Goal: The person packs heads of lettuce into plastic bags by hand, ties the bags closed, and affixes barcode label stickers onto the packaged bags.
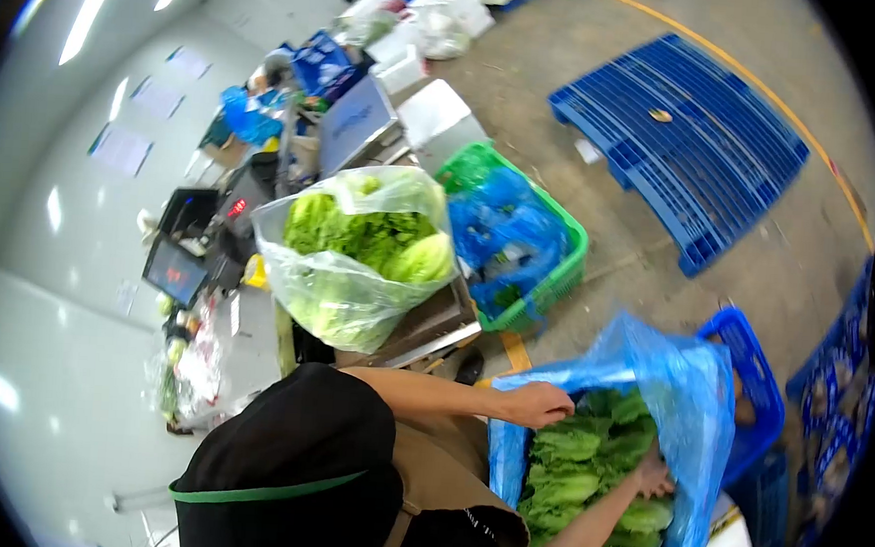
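Note:
Green leafy lettuce [586, 463] lies in rows inside a container lined with a blue plastic bag [687, 369], whose edges stand up around it. My left hand [540, 405] is over the near upper side of the lettuce, beside the liner's edge, fingers curled in; whatever they hold is hidden. On the far side, my right hand [654, 475] reaches down between the lettuce and the liner. Its fingers look spread against the leaves, and their tips are partly hidden.
A clear bag of lettuce [359, 249] sits on a bench beside a green basket [579, 247] with blue plastic inside. A blue crate [751, 383] stands past the lined container. Blue pallet [686, 138] on the floor; a screen [175, 270] by the wall.

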`<control>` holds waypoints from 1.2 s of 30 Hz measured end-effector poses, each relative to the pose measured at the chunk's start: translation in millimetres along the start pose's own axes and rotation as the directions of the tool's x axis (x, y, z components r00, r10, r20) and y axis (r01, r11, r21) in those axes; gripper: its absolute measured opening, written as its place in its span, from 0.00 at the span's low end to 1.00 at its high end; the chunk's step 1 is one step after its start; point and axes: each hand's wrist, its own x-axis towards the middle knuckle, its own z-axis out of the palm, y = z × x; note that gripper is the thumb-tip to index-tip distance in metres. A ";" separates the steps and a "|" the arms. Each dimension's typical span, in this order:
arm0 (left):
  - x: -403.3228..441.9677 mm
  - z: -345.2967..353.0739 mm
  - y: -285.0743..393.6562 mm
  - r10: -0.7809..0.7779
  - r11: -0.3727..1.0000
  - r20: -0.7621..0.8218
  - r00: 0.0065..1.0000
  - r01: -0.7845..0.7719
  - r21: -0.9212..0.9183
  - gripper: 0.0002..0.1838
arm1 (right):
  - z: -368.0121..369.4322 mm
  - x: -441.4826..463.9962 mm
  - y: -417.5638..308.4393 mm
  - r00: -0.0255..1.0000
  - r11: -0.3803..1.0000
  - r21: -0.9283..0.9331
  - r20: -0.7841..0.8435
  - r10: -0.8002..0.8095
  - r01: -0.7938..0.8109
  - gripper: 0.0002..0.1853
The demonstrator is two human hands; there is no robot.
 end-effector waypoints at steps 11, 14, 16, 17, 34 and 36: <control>-129.5 -237.6 -69.4 0.046 0.467 -0.779 0.625 0.676 0.570 0.27 | -39.1 -17.8 3.7 0.987 0.991 0.066 0.104 -0.125 0.119 0.46; -155.3 -289.1 -90.0 -0.185 0.273 -0.818 0.545 0.828 0.490 0.37 | -60.4 -44.9 36.8 0.964 0.950 0.174 -0.114 -0.242 0.259 0.42; -173.6 -317.1 -105.0 -0.205 0.177 -0.850 0.485 0.872 0.455 0.39 | -75.0 -56.1 64.6 0.927 0.920 0.220 -0.266 -0.264 0.324 0.38; -182.8 -328.0 -115.8 -0.234 0.170 -0.849 0.475 0.879 0.445 0.39 | -82.3 -60.0 76.0 0.905 0.897 0.268 -0.341 -0.254 0.353 0.37; -265.0 -516.0 -121.1 -0.143 0.931 -0.742 0.655 0.342 0.123 0.16 | -472.6 -397.1 -88.8 -0.108 -0.140 0.962 -0.169 -0.980 -0.236 0.28; -277.0 -530.0 -119.7 -0.090 0.937 -0.700 0.708 0.298 0.181 0.16 | -485.0 -471.1 -141.9 -0.371 -0.019 0.962 -0.123 -0.920 -0.271 0.27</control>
